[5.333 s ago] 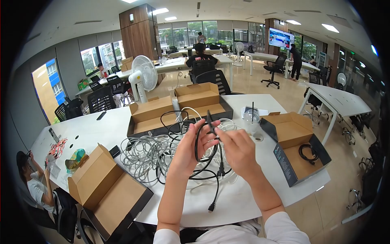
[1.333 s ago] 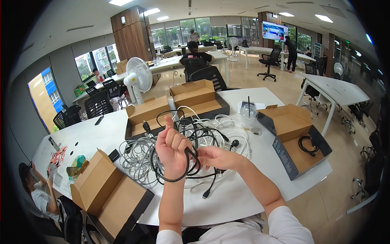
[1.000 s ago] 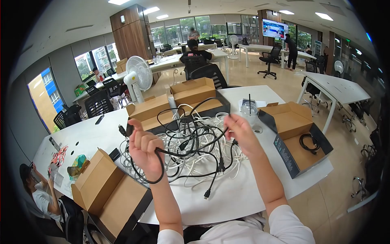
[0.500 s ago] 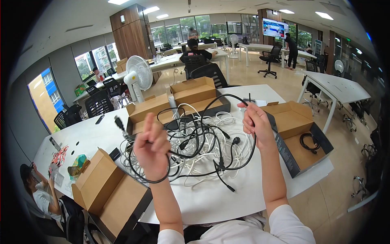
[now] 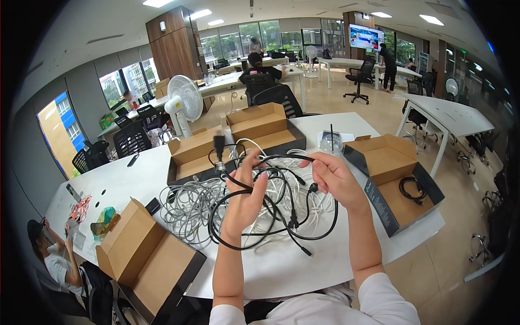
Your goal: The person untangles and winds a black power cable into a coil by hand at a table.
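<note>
Loops of a black cable [image 5: 210, 227] hang around my left hand [image 5: 244, 203], its fingers curled and the thumb raised, with the cable running across it. A connector end of this cable [image 5: 219, 145] sticks up beside the fingers. My right hand [image 5: 335, 181] pinches a further stretch of the cable between thumb and fingers, and a length hangs below it. Beneath both hands lies a tangled pile of white and grey cables [image 5: 187, 208], with other black cables and a black plug [image 5: 293, 222] on it.
Open cardboard boxes stand around the pile: one at left front [image 5: 157, 276], two at the back [image 5: 262, 122], and one at right [image 5: 401, 179] holding a coiled black cable [image 5: 413, 190]. A clear cup [image 5: 331, 143] stands behind. A white fan [image 5: 184, 100] and a seated person [image 5: 59, 265] are beyond the table.
My left hand has moved right and turned, with the loops now gathered around it. My right hand has come lower and slightly left, bringing the two hands closer together.
</note>
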`<state>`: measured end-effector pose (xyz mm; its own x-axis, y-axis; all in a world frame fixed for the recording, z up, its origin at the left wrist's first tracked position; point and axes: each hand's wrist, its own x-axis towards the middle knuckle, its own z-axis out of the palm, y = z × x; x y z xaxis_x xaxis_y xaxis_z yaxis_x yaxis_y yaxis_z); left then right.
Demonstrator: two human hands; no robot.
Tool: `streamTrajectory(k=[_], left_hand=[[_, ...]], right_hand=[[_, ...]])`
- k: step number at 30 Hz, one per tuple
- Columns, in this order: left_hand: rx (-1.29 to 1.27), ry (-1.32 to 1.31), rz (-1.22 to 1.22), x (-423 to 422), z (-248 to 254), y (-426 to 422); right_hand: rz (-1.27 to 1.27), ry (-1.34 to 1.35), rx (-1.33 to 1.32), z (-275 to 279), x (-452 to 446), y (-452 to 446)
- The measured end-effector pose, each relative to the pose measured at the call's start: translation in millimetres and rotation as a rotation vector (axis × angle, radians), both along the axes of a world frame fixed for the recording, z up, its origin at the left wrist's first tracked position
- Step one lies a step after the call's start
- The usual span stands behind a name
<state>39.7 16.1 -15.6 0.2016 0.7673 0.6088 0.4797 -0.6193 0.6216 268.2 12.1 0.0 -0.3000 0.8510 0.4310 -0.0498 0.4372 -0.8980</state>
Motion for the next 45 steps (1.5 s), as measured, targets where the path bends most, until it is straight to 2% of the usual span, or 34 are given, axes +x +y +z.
streamTrajectory(k=[1,4,9,15,18,22,26,28,31,34,38,39,45], left_hand=[[0.015,-0.029,-0.002,1.6,0.9,2.2],[-0.312,-0.254,-0.156,0.2,1.7,4.1],[-0.082,-0.250,-0.051,4.6,-7.0,13.3],[-0.112,-0.386,-0.153,9.1,-9.2,13.6],[-0.314,-0.480,-0.244,7.6,-4.2,10.0],[-0.479,-0.555,-0.628,-2.0,-3.9,10.0],[-0.733,-0.889,-1.112,-1.3,-6.6,15.4],[-0.882,-0.991,-1.138,9.0,9.2,1.1],[-0.830,-1.057,-1.040,16.4,8.6,-5.2],[-0.585,-0.873,-0.953,14.9,-2.9,-0.5],[-0.702,-1.030,-0.918,11.7,8.7,-11.9],[-0.745,-1.083,-0.975,8.7,9.3,-11.2],[-0.732,-1.105,-0.992,5.8,-0.9,-2.1]], right_hand=[[-0.014,-0.001,0.000,0.4,0.6,-0.4],[0.030,0.002,0.003,-4.5,2.8,5.6],[0.126,0.070,-0.037,-17.8,-15.8,10.1],[0.217,-0.054,-0.052,-28.8,-26.1,13.4],[0.366,0.002,-0.143,-22.1,-22.4,7.2],[0.279,0.060,-0.140,-8.0,-13.9,0.0],[0.179,0.296,-0.105,-6.3,-6.4,4.6],[0.100,0.407,-0.109,-5.2,-4.7,6.5],[0.054,0.476,-0.102,-7.0,-0.7,12.7],[0.026,0.391,-0.072,-7.3,-7.6,7.9],[0.013,0.256,-0.001,-10.7,-12.2,7.8],[0.022,0.240,-0.001,-9.3,-12.7,6.2],[-0.032,0.104,0.023,-7.8,-17.2,2.2]])
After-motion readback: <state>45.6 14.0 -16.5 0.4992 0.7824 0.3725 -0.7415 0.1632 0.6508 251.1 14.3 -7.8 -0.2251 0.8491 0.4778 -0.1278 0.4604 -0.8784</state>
